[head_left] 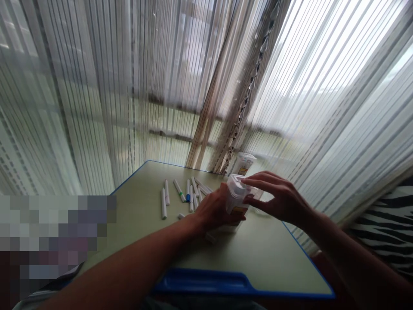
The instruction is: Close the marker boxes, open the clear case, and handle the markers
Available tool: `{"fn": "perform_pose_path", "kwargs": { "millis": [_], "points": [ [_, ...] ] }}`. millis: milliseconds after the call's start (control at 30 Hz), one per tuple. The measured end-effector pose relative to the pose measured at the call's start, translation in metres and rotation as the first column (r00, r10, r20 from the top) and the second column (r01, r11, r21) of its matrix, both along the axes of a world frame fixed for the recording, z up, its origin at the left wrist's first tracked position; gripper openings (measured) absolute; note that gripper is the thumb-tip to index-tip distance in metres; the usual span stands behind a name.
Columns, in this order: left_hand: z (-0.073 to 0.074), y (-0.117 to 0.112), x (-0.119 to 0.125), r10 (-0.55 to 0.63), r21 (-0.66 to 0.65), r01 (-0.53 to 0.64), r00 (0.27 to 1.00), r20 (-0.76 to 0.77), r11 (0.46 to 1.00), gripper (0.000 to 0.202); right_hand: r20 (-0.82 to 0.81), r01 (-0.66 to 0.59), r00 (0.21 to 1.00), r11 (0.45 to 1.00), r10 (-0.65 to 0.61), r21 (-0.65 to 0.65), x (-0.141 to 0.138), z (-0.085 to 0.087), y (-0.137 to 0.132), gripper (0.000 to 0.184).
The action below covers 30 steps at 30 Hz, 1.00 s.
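A clear plastic box (236, 201) with an orange label stands on the small table (267, 254). My left hand (213, 210) wraps around its left side and grips it. My right hand (280, 196) rests on the box's lid (240, 183), fingers stretched flat and pressed together on top. Several white markers (189, 193) with coloured caps lie loose on the table just left of the box.
A second clear container (244, 163) stands at the table's far edge by the curtains (206, 86). The table has a blue rim and a blue tray (203, 282) at the near edge. A zebra-patterned fabric (387, 228) lies at the right.
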<state>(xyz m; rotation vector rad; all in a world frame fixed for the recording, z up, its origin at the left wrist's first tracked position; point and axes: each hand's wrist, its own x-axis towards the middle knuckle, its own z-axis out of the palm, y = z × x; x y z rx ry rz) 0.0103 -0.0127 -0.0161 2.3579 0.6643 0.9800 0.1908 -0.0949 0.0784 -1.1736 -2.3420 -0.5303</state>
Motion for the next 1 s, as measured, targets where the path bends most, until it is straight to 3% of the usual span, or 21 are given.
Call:
{"fn": "perform_pose_path", "kwargs": {
  "millis": [100,167,267,467,567,667,800,1000],
  "points": [
    [0.001,0.002,-0.001,0.0,-0.009,0.0,1.0,0.011,1.0,0.075,-0.188,-0.026,0.982,0.988,-0.003,-0.154,0.005,0.001,0.012,0.061],
    [0.001,0.003,-0.001,-0.005,-0.013,0.005,1.0,0.016,1.0,0.077,-0.312,-0.106,0.95,0.946,0.005,-0.306,0.007,-0.002,0.02,0.068],
    [0.001,0.005,-0.002,-0.008,-0.025,0.009,1.0,0.016,1.0,0.075,-0.49,-0.245,0.871,0.881,0.017,-0.404,0.007,-0.008,0.028,0.061],
    [0.0,0.007,-0.003,-0.024,-0.001,0.024,1.0,0.006,1.0,0.075,-0.65,-0.268,0.76,0.911,0.0,-0.313,0.003,-0.03,0.032,0.056],
    [0.001,0.007,-0.005,-0.012,-0.036,0.013,1.0,0.02,0.999,0.07,-0.78,-0.298,0.625,0.928,0.013,-0.222,-0.003,-0.05,0.032,0.06],
    [0.006,0.005,-0.005,0.008,-0.087,0.004,0.99,0.138,0.996,0.069,-0.857,-0.354,0.515,0.917,0.025,-0.185,-0.011,-0.069,0.03,0.068],
    [0.013,0.0,-0.003,-0.042,-0.129,0.087,0.947,0.318,0.988,0.076,-0.858,-0.342,0.511,0.928,0.051,-0.149,-0.015,-0.078,0.025,0.06],
    [0.017,-0.006,0.004,-0.046,0.011,0.045,0.931,0.362,0.999,0.049,-0.836,-0.276,0.545,0.955,0.064,-0.107,-0.017,-0.076,0.023,0.054]
  ]
}}
